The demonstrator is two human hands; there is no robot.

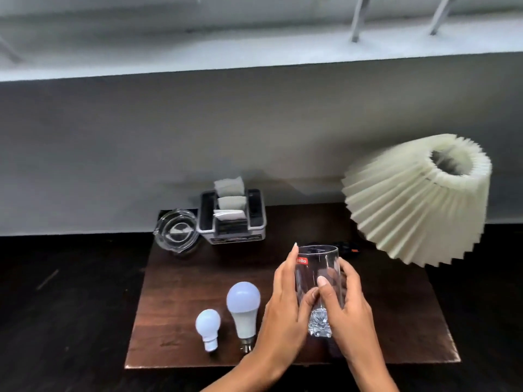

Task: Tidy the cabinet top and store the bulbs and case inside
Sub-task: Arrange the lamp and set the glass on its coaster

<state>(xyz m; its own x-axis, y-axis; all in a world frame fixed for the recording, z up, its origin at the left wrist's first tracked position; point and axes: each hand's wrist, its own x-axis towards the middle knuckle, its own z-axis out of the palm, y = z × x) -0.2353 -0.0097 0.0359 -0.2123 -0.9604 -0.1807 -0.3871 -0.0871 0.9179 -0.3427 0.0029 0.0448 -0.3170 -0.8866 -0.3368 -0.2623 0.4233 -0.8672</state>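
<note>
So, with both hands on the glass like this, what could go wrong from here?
1. The glass is smooth and held only between the left hand and right hand; it might slip and break.
2. The two bulbs lie loose on their sides beside the left hand; a nudge could roll them off the cabinet top.
3. The lamp shade hangs close on the right; lifting the glass could bump it.
</note>
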